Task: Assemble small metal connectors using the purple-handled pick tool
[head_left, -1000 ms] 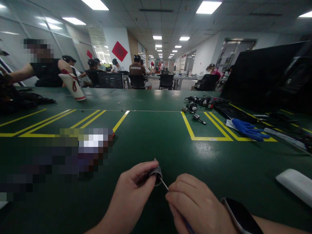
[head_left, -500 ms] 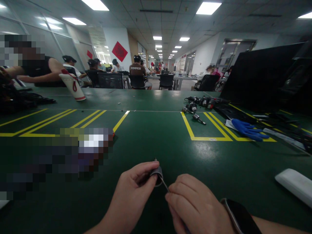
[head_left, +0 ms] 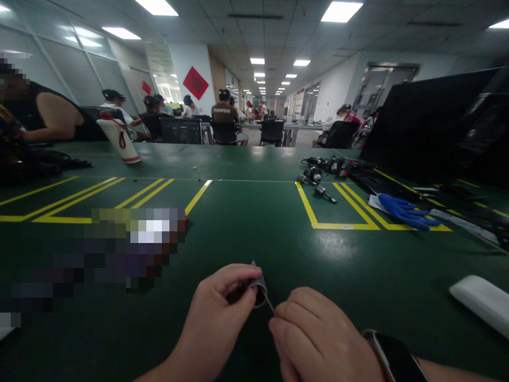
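Just above the green table, my left hand pinches a small grey hollow cylindrical part between thumb and fingers. The part's open end faces me, and a short tip shows past its far end. My right hand, with a watch on its wrist, is closed on a thin metal rod. That rod slants from the right fingers into the opening of the cylinder. Whatever handle it may have is hidden in the right palm.
Dark metal tool parts lie at the back right, near a blue glove. A white object sits at the right edge. A blurred-out item lies on the left. A white cup-like container leans at the back left.
Both hands keep nearly the same place and grip. The rod and cylinder have shifted very slightly. A person at the far left has leaned further left.
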`<action>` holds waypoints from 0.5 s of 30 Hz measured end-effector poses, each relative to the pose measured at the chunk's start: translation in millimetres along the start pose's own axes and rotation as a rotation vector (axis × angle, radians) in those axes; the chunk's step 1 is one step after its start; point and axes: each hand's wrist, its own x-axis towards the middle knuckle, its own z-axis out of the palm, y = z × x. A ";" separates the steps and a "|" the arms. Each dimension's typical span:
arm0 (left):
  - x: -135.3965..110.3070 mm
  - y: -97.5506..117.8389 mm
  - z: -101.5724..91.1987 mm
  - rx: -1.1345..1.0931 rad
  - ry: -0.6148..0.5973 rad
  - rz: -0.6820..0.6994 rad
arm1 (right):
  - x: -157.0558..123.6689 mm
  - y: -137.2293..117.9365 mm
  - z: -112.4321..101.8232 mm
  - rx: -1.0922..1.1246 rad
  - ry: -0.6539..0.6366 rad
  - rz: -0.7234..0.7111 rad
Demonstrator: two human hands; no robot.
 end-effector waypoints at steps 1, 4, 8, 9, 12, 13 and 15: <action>0.3 -0.3 -0.4 -0.002 -0.003 -0.003 | 2.2 0.6 -4.3 0.049 0.001 0.022; 1.5 -1.6 -2.1 -0.018 -0.018 -0.022 | 12.8 7.5 -28.9 0.263 -0.065 0.198; 2.1 -2.3 -4.8 -0.031 -0.066 -0.063 | 26.3 31.4 -69.1 0.568 -0.471 0.596; 2.1 -2.3 -5.3 -0.035 -0.074 -0.076 | 27.5 38.7 -76.0 0.636 -0.613 0.659; 2.2 -2.0 -5.9 -0.058 -0.077 -0.113 | 25.5 57.7 -85.5 0.686 -0.862 0.761; 2.2 -1.7 -5.8 -0.066 -0.075 -0.119 | 23.7 62.4 -85.6 0.681 -0.889 0.776; 1.7 -0.6 -5.0 -0.078 -0.063 -0.126 | 20.3 68.9 -83.5 0.670 -0.904 0.788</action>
